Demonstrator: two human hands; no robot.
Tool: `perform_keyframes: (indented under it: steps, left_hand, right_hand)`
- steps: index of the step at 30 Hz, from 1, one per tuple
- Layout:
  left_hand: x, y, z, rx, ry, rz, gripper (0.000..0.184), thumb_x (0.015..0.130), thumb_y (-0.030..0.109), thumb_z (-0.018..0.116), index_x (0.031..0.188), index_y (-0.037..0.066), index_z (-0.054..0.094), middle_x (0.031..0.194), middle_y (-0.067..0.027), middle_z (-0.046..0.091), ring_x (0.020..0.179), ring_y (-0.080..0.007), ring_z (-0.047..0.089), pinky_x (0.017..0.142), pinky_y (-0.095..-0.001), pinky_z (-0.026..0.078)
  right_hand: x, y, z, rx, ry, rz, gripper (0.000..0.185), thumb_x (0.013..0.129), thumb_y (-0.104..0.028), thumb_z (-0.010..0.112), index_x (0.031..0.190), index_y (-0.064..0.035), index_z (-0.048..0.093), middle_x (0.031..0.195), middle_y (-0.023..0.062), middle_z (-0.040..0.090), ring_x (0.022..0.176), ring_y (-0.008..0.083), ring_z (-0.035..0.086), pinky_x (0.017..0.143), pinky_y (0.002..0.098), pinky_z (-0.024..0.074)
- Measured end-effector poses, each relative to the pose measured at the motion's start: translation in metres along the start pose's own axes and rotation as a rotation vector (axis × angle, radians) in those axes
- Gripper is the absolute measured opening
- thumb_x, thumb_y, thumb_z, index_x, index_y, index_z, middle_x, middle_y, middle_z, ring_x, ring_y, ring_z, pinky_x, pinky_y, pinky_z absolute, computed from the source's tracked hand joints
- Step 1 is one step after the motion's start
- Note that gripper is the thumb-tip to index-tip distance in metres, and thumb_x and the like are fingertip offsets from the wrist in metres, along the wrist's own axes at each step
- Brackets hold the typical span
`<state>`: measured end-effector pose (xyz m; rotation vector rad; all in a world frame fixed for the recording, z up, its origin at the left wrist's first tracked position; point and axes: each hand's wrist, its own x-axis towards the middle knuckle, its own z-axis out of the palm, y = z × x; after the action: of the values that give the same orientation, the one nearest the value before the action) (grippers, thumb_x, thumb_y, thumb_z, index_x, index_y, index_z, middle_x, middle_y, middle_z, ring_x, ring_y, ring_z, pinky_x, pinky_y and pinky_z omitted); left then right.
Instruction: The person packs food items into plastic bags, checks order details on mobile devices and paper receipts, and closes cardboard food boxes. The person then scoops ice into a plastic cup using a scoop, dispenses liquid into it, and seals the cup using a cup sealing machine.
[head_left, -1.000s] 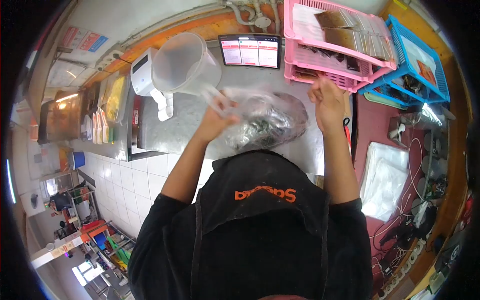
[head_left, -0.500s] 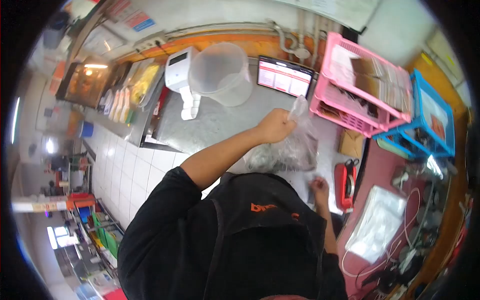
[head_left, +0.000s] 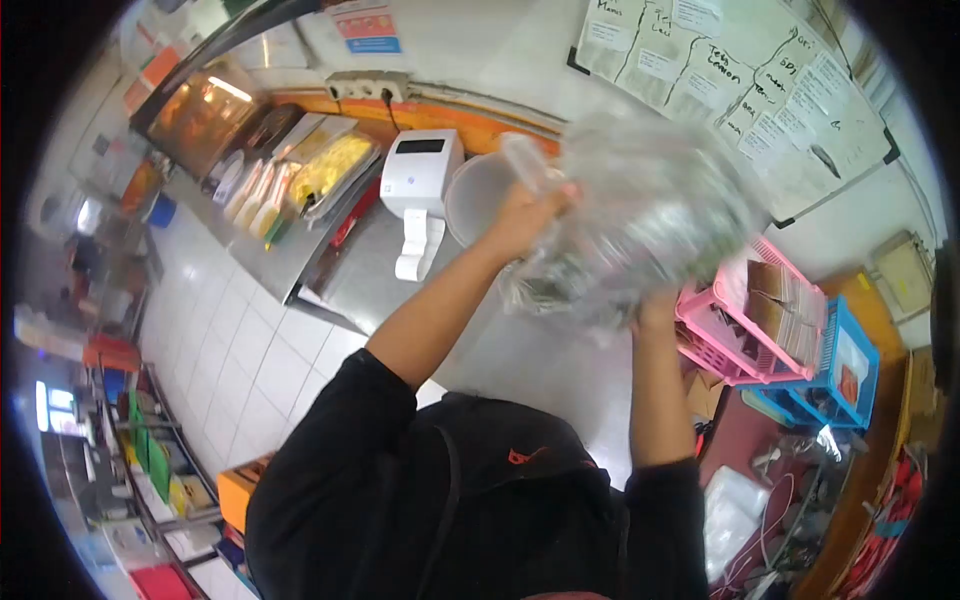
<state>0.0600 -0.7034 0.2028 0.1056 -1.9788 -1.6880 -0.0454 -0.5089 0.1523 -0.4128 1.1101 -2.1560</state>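
A large clear plastic bag (head_left: 650, 220) with dark and greenish contents is held up above the metal counter (head_left: 540, 370), blurred by motion. My left hand (head_left: 530, 215) is closed round the bag's gathered end, on its left side. Under the bag's lower right part is my right hand (head_left: 655, 308); its fingers are mostly hidden behind the plastic. Partly covered by my left hand and the bag, a translucent bucket (head_left: 470, 200) stands on the counter.
A white label printer (head_left: 420, 170) with a paper strip stands left of the bucket. Pink baskets (head_left: 750, 330) and a blue basket (head_left: 850, 360) are at the right. A whiteboard (head_left: 740, 90) hangs behind. Food trays (head_left: 335, 170) lie at the left.
The bag has risen from the counter, lifted up and forward. My right hand has moved from near the counter's front edge to the bag's underside. The view has shifted, showing the whiteboard.
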Motion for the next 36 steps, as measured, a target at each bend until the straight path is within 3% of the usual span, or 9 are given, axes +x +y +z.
perform_keyframes:
  steps: [3, 8, 14, 18, 22, 24, 28, 31, 36]
  left_hand:
    - [0.023, -0.06, -0.048, -0.177, 0.198, -0.328, 0.06, 0.085, 0.026, 0.073, 0.137, 0.005, 0.049, 0.125, -0.0091, 0.06, 0.115, -0.0214, 0.056, 0.1, -0.0351, 0.044]
    - [0.002, -0.157, -0.161, 0.851, -0.388, 0.027, 0.064, 0.081, 0.023, 0.076, 0.137, 0.007, 0.05, 0.128, -0.011, 0.059, 0.121, -0.0267, 0.053, 0.105, -0.0374, 0.04]
    - [-0.058, -0.136, -0.247, 0.665, -0.352, -0.278, 0.075, 0.07, 0.005, 0.08, 0.138, 0.005, 0.048, 0.139, -0.0111, 0.052, 0.129, -0.0246, 0.047, 0.11, -0.0374, 0.034]
    - [-0.058, -0.137, -0.283, 0.36, -0.264, -0.492, 0.062, 0.075, 0.026, 0.079, 0.126, -0.001, 0.056, 0.13, -0.0146, 0.058, 0.125, -0.023, 0.049, 0.106, -0.0375, 0.036]
    - [-0.064, -0.14, -0.267, 0.195, -0.309, -0.555, 0.076, 0.079, 0.049, 0.072, 0.128, -0.005, 0.053, 0.131, -0.0187, 0.055, 0.127, -0.0276, 0.047, 0.106, -0.0383, 0.035]
    - [-0.066, -0.125, -0.234, 1.033, -0.577, 0.018, 0.061, 0.083, 0.045, 0.071, 0.118, -0.004, 0.062, 0.119, -0.0198, 0.062, 0.119, -0.0297, 0.053, 0.101, -0.0392, 0.039]
    - [-0.058, -0.101, -0.292, 0.246, -0.106, -0.263, 0.035, 0.083, 0.032, 0.074, 0.091, -0.002, 0.072, 0.092, -0.0166, 0.069, 0.106, -0.0322, 0.059, 0.091, -0.043, 0.044]
    - [-0.026, -0.079, -0.189, 0.705, -0.074, 0.159, 0.027, 0.079, 0.023, 0.073, 0.086, -0.003, 0.068, 0.1, -0.0178, 0.069, 0.104, -0.0358, 0.062, 0.093, -0.0435, 0.046]
    - [-0.019, -0.141, -0.182, 0.729, -0.178, 0.142, 0.021, 0.084, 0.015, 0.064, 0.098, 0.0, 0.066, 0.119, -0.0207, 0.063, 0.115, -0.0389, 0.056, 0.101, -0.0437, 0.041]
  right_hand:
    - [0.069, -0.018, 0.067, -0.435, -0.185, -0.436, 0.076, 0.076, -0.022, 0.073, 0.141, -0.0009, 0.04, 0.134, 0.011, 0.05, 0.125, 0.0214, 0.046, 0.104, 0.034, 0.038]
    - [0.157, 0.042, 0.092, -1.373, -0.438, -0.394, 0.076, 0.066, -0.018, 0.075, 0.137, -0.0074, 0.049, 0.126, 0.0193, 0.054, 0.119, 0.0328, 0.052, 0.102, 0.0371, 0.0417]
    - [0.163, 0.118, 0.091, -1.391, -0.35, -0.396, 0.068, 0.064, -0.02, 0.076, 0.127, -0.0058, 0.055, 0.119, 0.0205, 0.058, 0.115, 0.0375, 0.053, 0.098, 0.0422, 0.0446]
    - [0.152, 0.1, 0.103, -1.458, -0.288, -0.107, 0.062, 0.066, -0.032, 0.079, 0.121, -0.0091, 0.06, 0.117, 0.0168, 0.061, 0.119, 0.0349, 0.052, 0.098, 0.0461, 0.0422]
    - [0.125, 0.1, 0.078, -1.754, 0.035, -0.416, 0.063, 0.062, -0.051, 0.081, 0.107, -0.01, 0.064, 0.1, 0.0166, 0.065, 0.099, 0.0318, 0.062, 0.089, 0.0464, 0.0429]
    - [0.113, 0.081, 0.074, -1.675, 0.021, -0.022, 0.057, 0.066, -0.047, 0.081, 0.106, -0.0099, 0.065, 0.092, 0.0141, 0.067, 0.096, 0.0326, 0.062, 0.088, 0.045, 0.0452]
    - [0.104, 0.073, 0.063, -1.551, 0.133, 0.125, 0.051, 0.068, -0.042, 0.081, 0.103, -0.0076, 0.065, 0.088, 0.0135, 0.066, 0.093, 0.0335, 0.063, 0.084, 0.0427, 0.0477]
    - [0.121, 0.101, 0.072, -1.362, 0.018, -0.327, 0.044, 0.071, -0.035, 0.08, 0.097, -0.0045, 0.062, 0.091, 0.0175, 0.063, 0.088, 0.0354, 0.061, 0.077, 0.0417, 0.0476]
    - [0.118, 0.068, 0.105, -1.201, -0.293, -0.203, 0.026, 0.08, -0.022, 0.067, 0.087, -0.0029, 0.051, 0.084, 0.0176, 0.059, 0.079, 0.0354, 0.058, 0.073, 0.0429, 0.0456]
